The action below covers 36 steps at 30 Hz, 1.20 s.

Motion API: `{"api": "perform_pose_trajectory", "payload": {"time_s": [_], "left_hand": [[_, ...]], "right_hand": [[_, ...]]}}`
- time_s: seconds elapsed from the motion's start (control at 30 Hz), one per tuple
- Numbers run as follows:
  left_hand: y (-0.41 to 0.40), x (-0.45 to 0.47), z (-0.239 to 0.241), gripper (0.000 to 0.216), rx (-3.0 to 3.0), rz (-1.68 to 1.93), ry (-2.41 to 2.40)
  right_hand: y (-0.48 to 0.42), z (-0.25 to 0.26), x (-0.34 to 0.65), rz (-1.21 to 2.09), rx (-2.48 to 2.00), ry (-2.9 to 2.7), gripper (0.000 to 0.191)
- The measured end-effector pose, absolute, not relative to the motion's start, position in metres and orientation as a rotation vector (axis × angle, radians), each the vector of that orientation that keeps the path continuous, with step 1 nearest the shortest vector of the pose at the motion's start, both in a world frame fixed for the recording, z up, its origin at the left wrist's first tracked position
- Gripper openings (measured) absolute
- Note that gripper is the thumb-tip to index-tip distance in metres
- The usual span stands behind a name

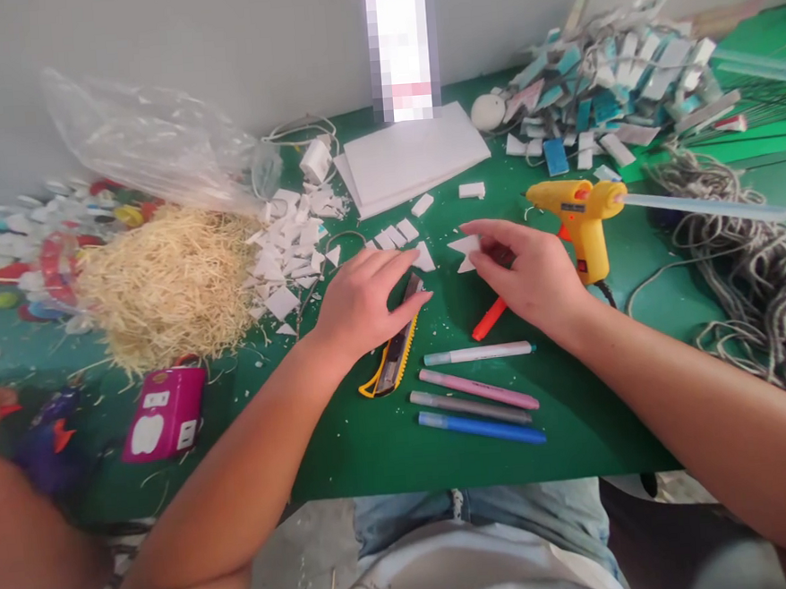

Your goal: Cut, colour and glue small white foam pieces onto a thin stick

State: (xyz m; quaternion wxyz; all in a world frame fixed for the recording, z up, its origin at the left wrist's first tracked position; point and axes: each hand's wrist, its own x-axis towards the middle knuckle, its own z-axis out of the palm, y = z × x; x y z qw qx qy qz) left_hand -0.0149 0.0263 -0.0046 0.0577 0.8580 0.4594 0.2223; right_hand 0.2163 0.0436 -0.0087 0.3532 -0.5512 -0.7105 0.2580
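My right hand (pixel 532 271) pinches a small white foam-board piece (pixel 465 252) with a notched edge between thumb and fingers. To its left, my left hand (pixel 366 301) is open, thumb spread away from the fingers. Its fingertips are by a white offcut (pixel 424 256) on the green table; whether they touch it I cannot tell. Under the left thumb lies a yellow utility knife (pixel 397 352), partly covered. An orange-red pen (pixel 489 320) rests below my right hand. Several small white rectangles (pixel 395 234) lie just beyond the hands.
A yellow glue gun (pixel 582 214) with a glue stick stands right, beside grey yarn (pixel 746 252). Several markers (pixel 480 389) lie in front. Left are white scraps (pixel 288 248), straw shreds (pixel 170 283) and a magenta box (pixel 164 414). White sheets (pixel 417 158) lie behind; another person's arm (pixel 18 518) shows left.
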Motion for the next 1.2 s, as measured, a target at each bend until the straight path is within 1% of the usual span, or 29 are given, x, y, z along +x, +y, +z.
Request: {"api": "perform_pose_trajectory", "payload": {"time_s": [0.07,0.13,0.23,0.3,0.43,0.5,0.6,0.63,0.77,0.87,0.93,1.0,1.07,1.2], "left_hand": [[0.016,-0.012,0.001,0.051,2.542,0.620,1.599],[0.004,-0.008,0.007,0.055,2.506,0.442,1.724],[-0.008,-0.002,0.014,0.043,2.462,0.203,1.843],[-0.011,-0.002,0.017,0.037,2.410,0.164,1.870],[-0.008,-0.015,0.020,0.038,2.339,0.252,1.933],[-0.006,-0.024,0.021,0.028,2.345,0.304,1.990],[-0.005,-0.034,0.021,0.007,2.346,0.420,2.015],[-0.005,-0.036,0.022,0.005,2.335,0.477,2.010],[-0.008,-0.034,0.028,0.003,2.232,0.862,1.920],[-0.010,-0.030,0.028,0.009,2.107,1.221,1.768],[-0.008,-0.028,0.021,0.014,2.015,1.366,1.703],[-0.003,-0.027,0.010,0.022,1.903,1.409,1.669],[0.003,-0.027,-0.002,0.027,1.817,1.379,1.665],[0.012,-0.027,-0.013,0.028,1.710,1.112,1.670]], "right_hand": [[0.044,-0.009,0.218,0.649,-1.434,-1.853,0.035],[0.044,-0.010,0.219,0.638,-1.444,-1.865,0.035],[0.045,-0.011,0.220,0.628,-1.438,-1.882,0.035],[0.046,-0.011,0.220,0.618,-1.427,-1.913,0.036],[0.048,-0.014,0.221,0.581,-1.401,-2.032,0.036],[0.049,-0.016,0.222,0.539,-1.375,-2.071,0.034],[0.050,-0.016,0.224,0.464,-1.341,-2.102,0.036],[0.049,-0.016,0.224,0.449,-1.339,-2.113,0.037],[0.048,-0.016,0.224,0.430,-1.342,-2.144,0.033],[0.048,-0.016,0.224,0.423,-1.328,-2.158,0.032],[0.048,-0.017,0.224,0.415,-1.324,-2.162,0.032],[0.048,-0.016,0.224,0.407,-1.327,-2.164,0.031],[0.048,-0.016,0.224,0.400,-1.333,-2.165,0.032],[0.048,-0.015,0.224,0.395,-1.347,-2.172,0.033]]}}
